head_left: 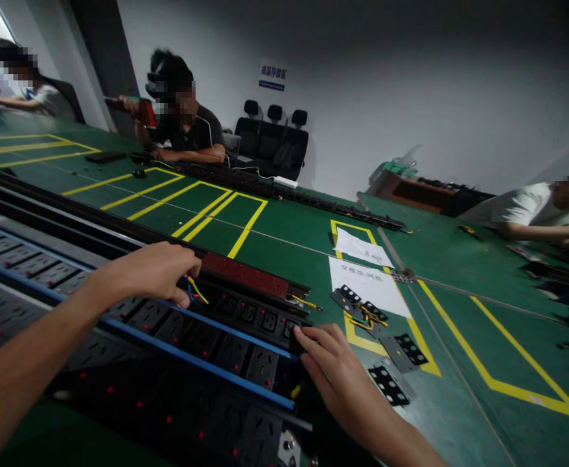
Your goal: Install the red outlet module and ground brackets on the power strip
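My left hand point(168, 275) is closed, its fingers pinching a small bundle of wires point(197, 290), yellow and blue, above a black socket strip. My right hand point(337, 370) has its fingertips at the right end of that black socket strip point(248, 312), gripping it there; the inner side of the fingers is partly hidden. Beside the strip, on its far side, runs a dark red socket strip point(245, 274). Nearer to me are more black socket strips with blue edges point(226, 376) and red switches, lying side by side; some are in shadow.
Perforated black metal plates point(401, 353) and yellow wires point(362, 321) lie to the right, near white paper sheets point(372, 279). A long dark strip point(333, 206) lies farther back on the green table point(289, 224). Co-workers sit left, across and right. Black seats point(272, 139) stand behind.
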`<state>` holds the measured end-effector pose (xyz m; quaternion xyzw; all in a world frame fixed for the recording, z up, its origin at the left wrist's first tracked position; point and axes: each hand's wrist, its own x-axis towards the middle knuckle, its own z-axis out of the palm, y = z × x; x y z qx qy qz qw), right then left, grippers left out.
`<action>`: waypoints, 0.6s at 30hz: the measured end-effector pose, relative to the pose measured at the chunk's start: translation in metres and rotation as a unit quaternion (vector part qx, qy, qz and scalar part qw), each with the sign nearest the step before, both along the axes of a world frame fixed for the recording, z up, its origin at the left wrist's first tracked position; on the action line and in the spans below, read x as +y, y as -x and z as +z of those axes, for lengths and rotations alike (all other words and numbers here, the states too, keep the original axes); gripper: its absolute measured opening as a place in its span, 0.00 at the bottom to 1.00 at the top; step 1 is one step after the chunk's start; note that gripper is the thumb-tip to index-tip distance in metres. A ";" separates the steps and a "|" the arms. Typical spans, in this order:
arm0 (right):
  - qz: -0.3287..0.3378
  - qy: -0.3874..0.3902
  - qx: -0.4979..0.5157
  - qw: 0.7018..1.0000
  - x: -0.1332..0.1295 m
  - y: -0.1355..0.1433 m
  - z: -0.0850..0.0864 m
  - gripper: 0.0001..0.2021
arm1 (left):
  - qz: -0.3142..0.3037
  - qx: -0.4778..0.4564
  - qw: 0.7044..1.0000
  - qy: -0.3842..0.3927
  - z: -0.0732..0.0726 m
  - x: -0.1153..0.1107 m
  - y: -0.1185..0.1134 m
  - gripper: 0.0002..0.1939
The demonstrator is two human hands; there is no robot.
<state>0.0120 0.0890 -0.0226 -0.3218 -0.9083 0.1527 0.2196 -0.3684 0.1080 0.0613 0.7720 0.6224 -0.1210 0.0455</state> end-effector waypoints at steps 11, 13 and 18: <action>0.024 0.021 -0.103 0.994 -0.007 0.033 0.025 0.25 | 0.009 0.010 1.000 -0.002 0.002 -0.001 -0.005 0.23; 0.027 0.004 -0.114 0.993 -0.007 0.037 0.024 0.27 | 0.011 0.007 1.000 -0.005 0.002 0.000 -0.005 0.23; 0.025 -0.024 -0.127 0.991 -0.004 0.021 0.027 0.21 | 0.007 -0.011 1.000 -0.008 0.000 -0.001 -0.002 0.23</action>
